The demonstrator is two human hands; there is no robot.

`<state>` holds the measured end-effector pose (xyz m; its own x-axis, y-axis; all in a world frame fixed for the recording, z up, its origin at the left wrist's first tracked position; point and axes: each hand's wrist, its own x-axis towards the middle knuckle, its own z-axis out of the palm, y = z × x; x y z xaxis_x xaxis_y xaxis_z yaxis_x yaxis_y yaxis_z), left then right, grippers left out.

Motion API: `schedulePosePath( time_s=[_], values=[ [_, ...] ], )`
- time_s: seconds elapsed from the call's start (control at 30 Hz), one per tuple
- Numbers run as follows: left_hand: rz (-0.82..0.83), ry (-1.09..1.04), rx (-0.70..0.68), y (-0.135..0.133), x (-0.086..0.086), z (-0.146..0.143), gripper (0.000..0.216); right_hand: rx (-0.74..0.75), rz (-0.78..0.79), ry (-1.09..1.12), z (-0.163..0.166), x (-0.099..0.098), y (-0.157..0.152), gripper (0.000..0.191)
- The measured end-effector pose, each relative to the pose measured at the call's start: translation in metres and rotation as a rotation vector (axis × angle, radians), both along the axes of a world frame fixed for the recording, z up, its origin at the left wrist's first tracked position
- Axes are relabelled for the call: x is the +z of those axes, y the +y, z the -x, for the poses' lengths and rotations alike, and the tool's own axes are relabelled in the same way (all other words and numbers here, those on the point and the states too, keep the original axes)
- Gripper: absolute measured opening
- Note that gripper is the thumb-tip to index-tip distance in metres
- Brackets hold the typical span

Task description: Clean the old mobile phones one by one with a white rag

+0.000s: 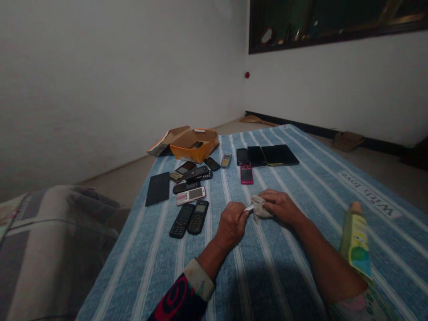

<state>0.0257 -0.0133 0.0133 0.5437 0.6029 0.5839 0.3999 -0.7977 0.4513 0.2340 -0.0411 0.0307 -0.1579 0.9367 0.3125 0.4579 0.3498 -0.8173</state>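
My left hand (230,225) is closed around one end of a slim white mobile phone (249,207), most of it hidden by fingers and cloth. My right hand (281,207) pinches a crumpled greyish-white cloth (261,209) against the phone's other end. Left of my left hand lie two black keypad phones, one (198,217) slightly overlapping the other (181,221). Behind them rests a white and pink phone (191,195). A magenta-framed phone (246,174) lies beyond the cloth.
An open orange cardboard box (194,153) stands at the far left, with more phones before it. A flat black tablet-like device (157,189) lies at the left edge. Several dark devices (271,155) sit in a row at the back. A yellow-green package (359,240) lies beside my right forearm.
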Motion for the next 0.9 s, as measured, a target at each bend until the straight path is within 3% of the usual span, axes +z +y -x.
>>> schedulePosePath(
  time_s=[0.37, 0.9],
  values=[
    [0.077, -0.022, -0.003, -0.002, 0.000, 0.002, 0.018, -0.077, 0.125, 0.047, -0.015, 0.002, -0.003, 0.036],
    [0.097, -0.006, -0.003, 0.004, -0.001, -0.005, 0.020, -0.053, 0.092, 0.076, -0.015, -0.004, 0.000, 0.026]
  ],
)
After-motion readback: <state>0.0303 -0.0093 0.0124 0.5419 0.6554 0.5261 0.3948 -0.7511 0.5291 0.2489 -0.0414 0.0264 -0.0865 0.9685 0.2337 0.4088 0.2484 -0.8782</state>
